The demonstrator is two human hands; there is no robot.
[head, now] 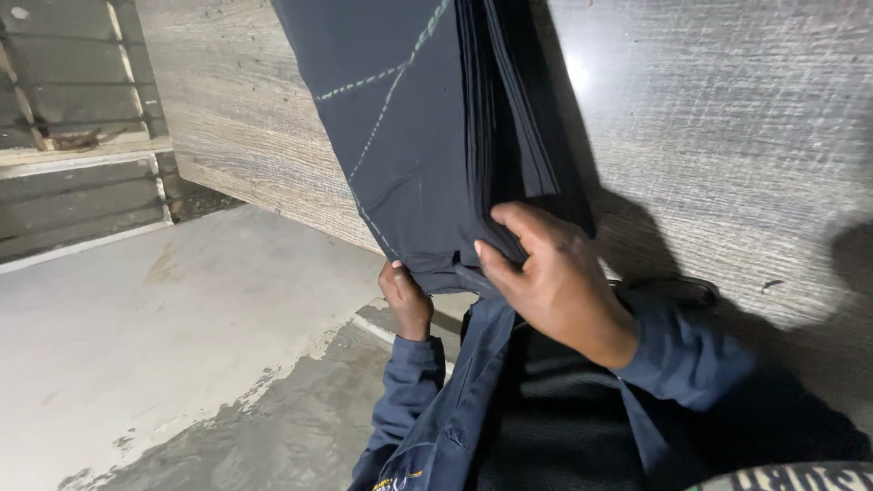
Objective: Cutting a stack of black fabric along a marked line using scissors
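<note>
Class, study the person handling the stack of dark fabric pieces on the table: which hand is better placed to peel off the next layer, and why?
Probably the right hand: its fingers already rest on the layered edges of the fabric stack. The left hand grips underneath, supporting the corner.

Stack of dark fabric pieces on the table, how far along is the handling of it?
Done: the stack of dark fabric pieces lies on the wood-grain table, top piece marked with chalk lines. In hand: the right hand presses on the near edge, fingers among the layers, while the left hand grips that end from below. Left: the layers remain together, none pulled apart from the stack.
</note>
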